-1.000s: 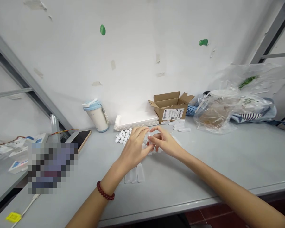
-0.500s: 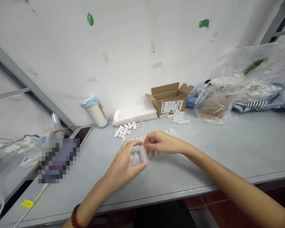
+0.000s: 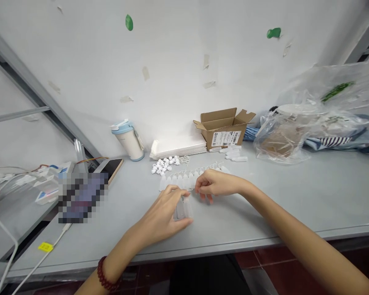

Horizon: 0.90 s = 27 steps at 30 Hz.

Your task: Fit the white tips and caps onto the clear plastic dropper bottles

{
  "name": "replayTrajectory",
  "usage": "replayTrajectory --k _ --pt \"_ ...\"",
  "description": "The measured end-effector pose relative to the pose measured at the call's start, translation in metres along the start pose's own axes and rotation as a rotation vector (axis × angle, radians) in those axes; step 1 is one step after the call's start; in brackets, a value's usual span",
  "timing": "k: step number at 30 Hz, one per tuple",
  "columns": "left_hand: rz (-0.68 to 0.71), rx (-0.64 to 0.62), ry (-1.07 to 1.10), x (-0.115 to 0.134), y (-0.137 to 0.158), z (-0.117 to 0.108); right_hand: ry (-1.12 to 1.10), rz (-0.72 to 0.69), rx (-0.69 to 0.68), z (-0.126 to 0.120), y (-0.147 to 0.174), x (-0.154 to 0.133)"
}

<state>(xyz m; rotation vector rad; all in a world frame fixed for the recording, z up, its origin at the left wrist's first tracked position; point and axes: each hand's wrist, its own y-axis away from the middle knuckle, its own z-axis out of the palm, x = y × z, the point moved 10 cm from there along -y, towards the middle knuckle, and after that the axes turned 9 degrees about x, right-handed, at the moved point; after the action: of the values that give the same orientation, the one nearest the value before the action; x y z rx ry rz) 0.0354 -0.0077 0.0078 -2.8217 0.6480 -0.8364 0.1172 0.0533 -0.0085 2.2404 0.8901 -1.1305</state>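
My left hand (image 3: 164, 209) is curved round small translucent plastic bottles (image 3: 183, 208), with thumb and forefinger at the two ends of one of them. Close by on the right, my right hand (image 3: 213, 183) has its fingertips drawn together; whatever they pinch is too small to make out. Just beyond both hands, a row of similar bottles (image 3: 180, 180) lies on the grey table, partly hidden by my right hand. White stringy loops show along its top. Several small white caps (image 3: 163, 164) are heaped behind the row's left end.
Behind lie a stack of white sheets (image 3: 178, 148), an open cardboard box (image 3: 223, 129) and several loose bottles (image 3: 233, 153). A cream-and-blue tumbler (image 3: 129, 141) stands left of them. A phone (image 3: 112, 168) and a cable (image 3: 53, 246) lie left; a plastic bag (image 3: 279, 143) sits right.
My hands have drawn a little apart and stand nearer the table's front edge, with the held bottle. More of the bottle row shows beyond them. The whole view has shifted slightly.
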Motion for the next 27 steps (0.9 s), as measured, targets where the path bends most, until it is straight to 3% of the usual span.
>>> replayTrajectory --k 9,19,24,27 --pt "0.098 0.011 -0.027 0.004 -0.001 0.001 -0.029 -0.009 -0.218 0.037 0.0 0.002" --pt "0.107 0.023 -0.051 0.001 0.001 0.002 -0.04 0.034 -0.245 0.043 -0.002 0.007" --pt "0.117 0.022 -0.023 -0.001 -0.007 -0.009 -0.059 0.019 -0.256 0.044 -0.002 0.006" --pt "0.062 0.095 -0.037 -0.016 -0.026 -0.021 -0.094 0.013 -0.209 0.037 -0.003 0.003"
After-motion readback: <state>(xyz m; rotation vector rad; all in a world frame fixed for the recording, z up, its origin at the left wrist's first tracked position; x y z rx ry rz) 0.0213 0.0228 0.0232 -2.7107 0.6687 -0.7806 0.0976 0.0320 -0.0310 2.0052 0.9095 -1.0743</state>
